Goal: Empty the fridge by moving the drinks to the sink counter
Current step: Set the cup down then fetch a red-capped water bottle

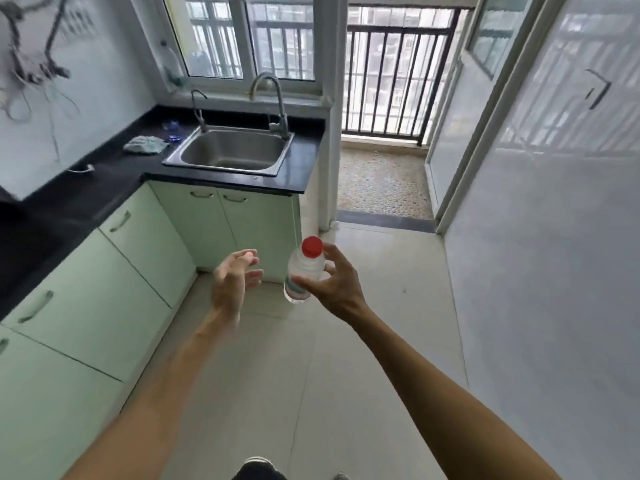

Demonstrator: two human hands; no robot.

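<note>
A clear plastic water bottle (304, 271) with a red cap is held upright in my right hand (334, 280), fingers curled around its body, over the tiled floor. A short way to its left, my left hand (235, 280) is open with spread fingers and touches nothing. The black sink counter (301, 164) with its steel sink (230, 152) lies ahead at the far end of the room, well beyond both hands. The fridge is not in view.
A crumpled cloth (145, 144) and small blue items (172, 130) lie on the counter left of the sink. Two faucets (277, 105) rise behind the basin. Green cabinets (104, 271) line the left side. A barred balcony doorway (384, 133) opens at the right.
</note>
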